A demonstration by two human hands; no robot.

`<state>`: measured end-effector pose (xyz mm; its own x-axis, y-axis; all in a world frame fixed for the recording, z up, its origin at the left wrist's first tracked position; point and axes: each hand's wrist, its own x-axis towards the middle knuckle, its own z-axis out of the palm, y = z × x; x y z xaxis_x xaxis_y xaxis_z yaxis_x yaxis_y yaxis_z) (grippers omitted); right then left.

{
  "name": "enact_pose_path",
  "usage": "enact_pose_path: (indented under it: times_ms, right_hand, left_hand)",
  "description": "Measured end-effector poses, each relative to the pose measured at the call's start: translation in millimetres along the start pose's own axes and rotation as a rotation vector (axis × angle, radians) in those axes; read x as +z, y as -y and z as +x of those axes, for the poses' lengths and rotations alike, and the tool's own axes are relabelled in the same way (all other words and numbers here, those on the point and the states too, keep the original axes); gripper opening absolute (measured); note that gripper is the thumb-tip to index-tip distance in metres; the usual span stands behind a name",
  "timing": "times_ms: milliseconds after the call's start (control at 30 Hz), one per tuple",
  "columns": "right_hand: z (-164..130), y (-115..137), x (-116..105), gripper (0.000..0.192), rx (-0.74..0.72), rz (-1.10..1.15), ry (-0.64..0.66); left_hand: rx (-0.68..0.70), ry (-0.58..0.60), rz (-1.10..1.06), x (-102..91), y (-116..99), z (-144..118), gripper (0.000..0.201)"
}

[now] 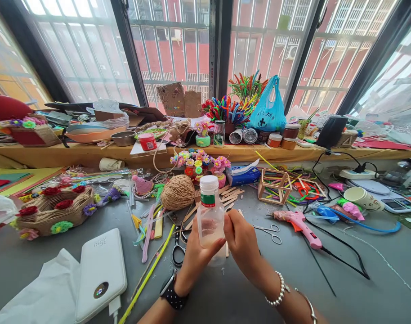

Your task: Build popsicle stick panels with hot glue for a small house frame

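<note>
A clear plastic bottle (210, 220) with a white cap and a green label band stands upright in front of me. My left hand (195, 256) is wrapped around its lower half, the thumb across the front. Against the bottle's right side is my right hand (242, 240), its fingers curled closed; whatever they pinch is hidden. Behind the bottle lie wooden craft sticks (230, 194) and a ball of brown twine (177, 192). Black-handled scissors (178, 254) rest left of my left hand, and small silver scissors (271, 231) lie right of my right hand.
A pink glue gun (305, 228) with a black cord lies at right. At left are a white power bank (100, 274) and a twine-wrapped basket with flowers (53, 213). Pipe cleaners (225, 112), jars and a blue bag (269, 110) crowd the sill (57, 155).
</note>
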<state>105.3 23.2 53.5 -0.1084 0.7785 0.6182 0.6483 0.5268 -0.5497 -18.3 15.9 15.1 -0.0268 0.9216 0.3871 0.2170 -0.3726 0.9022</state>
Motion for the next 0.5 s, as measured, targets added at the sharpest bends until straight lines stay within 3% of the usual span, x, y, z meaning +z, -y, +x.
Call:
enact_pose_path:
  times_ms: [267,500]
  right_hand:
    - [1.7,2.0,-3.3,0.022,0.089,0.219,-0.017]
    - [4.8,0.0,-1.3,0.025,0.213,0.439,0.044]
  left_hand:
    - [-0.061,0.103,-0.2,1.8,-3.6,1.2,0.065]
    - [-0.173,0.191,-0.392,1.1,7.6,-1.0,0.063]
